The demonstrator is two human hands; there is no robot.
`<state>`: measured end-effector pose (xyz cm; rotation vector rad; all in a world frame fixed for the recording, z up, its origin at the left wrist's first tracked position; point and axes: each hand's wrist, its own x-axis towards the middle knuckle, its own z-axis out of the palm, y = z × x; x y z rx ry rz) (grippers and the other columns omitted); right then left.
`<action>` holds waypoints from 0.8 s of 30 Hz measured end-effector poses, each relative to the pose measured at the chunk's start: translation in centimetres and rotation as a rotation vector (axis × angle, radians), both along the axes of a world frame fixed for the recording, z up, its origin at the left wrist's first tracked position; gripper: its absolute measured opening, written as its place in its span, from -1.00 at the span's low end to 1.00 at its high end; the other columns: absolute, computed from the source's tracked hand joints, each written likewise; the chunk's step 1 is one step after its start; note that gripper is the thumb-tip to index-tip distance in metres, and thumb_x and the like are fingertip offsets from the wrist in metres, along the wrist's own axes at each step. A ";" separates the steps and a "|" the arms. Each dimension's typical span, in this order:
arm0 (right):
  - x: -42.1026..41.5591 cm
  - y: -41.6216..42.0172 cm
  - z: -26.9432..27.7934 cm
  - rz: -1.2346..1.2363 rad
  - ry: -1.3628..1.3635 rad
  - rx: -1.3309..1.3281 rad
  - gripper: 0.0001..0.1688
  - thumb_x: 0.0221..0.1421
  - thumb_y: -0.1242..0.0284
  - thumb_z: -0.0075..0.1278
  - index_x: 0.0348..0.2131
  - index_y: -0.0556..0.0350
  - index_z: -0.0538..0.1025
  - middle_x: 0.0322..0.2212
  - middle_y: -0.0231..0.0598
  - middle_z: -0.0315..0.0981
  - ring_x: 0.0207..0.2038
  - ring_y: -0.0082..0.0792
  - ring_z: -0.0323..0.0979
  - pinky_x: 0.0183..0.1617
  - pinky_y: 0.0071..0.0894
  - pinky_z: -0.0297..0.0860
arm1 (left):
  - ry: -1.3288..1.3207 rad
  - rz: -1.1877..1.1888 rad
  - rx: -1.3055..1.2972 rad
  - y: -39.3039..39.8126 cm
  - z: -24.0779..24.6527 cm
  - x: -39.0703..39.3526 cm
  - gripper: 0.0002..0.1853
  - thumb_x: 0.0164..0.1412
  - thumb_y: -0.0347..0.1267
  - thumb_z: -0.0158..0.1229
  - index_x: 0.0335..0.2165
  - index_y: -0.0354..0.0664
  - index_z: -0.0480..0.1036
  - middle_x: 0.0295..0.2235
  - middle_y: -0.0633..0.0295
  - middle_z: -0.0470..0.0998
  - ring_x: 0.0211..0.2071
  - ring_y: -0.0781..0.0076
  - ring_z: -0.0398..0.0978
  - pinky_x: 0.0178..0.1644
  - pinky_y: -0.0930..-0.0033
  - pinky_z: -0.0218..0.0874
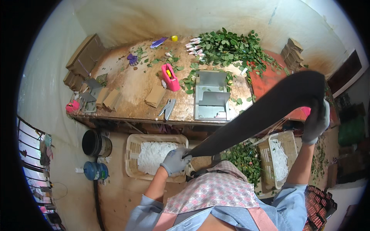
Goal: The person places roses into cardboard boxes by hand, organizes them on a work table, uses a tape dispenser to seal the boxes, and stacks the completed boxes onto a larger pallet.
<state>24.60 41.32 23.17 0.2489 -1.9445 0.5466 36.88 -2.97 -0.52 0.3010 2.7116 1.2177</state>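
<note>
A long, broad black strip, of cloth or rubber, stretches slantwise across the space in front of me. Its narrow lower end is pinched in my left hand, which wears a grey work glove and is above the edge of a plastic basket of white strips. Up on the right, my gloved right hand grips the strip's other end, where it folds over and partly covers the fingers. The strip hides part of the table's front edge. Over a blue shirt I wear a patterned apron with pink straps.
On the wooden table are a metal frame, a stapler, a pink tape dispenser, folded cardboard and leafy rose stems. Another basket stands at right beside cut foliage. A black bucket and water bottle stand left.
</note>
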 end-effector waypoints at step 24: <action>-39.5 -11.9 -15.5 0.778 -1.017 0.682 -0.79 0.17 0.37 0.06 -0.26 0.13 0.56 -0.27 0.02 0.56 -0.22 0.09 0.52 -0.12 -0.01 0.41 | -0.194 0.502 0.631 11.9 5.0 -23.5 -0.53 0.36 -0.44 0.05 0.18 -0.40 0.32 0.17 0.04 0.42 0.20 0.41 0.32 0.28 0.39 0.11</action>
